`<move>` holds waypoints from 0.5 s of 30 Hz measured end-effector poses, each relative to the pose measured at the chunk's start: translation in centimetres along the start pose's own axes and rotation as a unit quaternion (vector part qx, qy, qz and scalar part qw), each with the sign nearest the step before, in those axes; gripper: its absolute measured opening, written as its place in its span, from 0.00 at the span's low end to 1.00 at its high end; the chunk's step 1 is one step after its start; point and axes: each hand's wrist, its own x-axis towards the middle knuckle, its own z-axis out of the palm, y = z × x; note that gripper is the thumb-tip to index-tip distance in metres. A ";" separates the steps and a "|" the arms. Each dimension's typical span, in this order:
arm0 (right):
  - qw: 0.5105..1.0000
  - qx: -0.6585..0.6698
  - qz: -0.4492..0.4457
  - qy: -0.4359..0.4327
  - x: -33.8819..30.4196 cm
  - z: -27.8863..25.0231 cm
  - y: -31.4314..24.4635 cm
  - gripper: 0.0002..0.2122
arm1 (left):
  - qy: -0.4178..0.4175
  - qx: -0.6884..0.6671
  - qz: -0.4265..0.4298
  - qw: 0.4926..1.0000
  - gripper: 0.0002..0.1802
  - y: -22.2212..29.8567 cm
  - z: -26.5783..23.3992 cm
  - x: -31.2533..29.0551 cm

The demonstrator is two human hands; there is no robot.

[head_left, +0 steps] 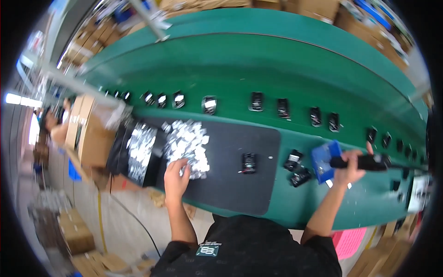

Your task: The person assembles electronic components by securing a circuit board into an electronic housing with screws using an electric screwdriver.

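Note:
My left hand (176,181) is at the near edge of a loose pile of small shiny silver plates (187,141). Its fingers are curled in toward the thumb, and whatever they pinch is too small to make out. A black electric screwdriver (364,162) lies across my right hand (351,169), which is closed around it with the thumb up. Beneath that hand stands a blue parts bin (323,159). Between my hands, a black device housing (249,163) sits on the dark mat (230,194), with a bit of red at its left side.
Two more black housings (300,176) lie left of the bin. Along the green conveyor (230,90) behind, several housings stand in a spaced row. A black box (140,152) filled with silver pieces is at the left, beside cardboard cartons (94,138). Another person (57,131) is far left.

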 end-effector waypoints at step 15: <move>1.000 0.011 0.012 -0.006 -1.2 1.2 -3.1 0.27 | -0.091 0.092 -0.001 0.992 0.16 1.0 1.7 -0.7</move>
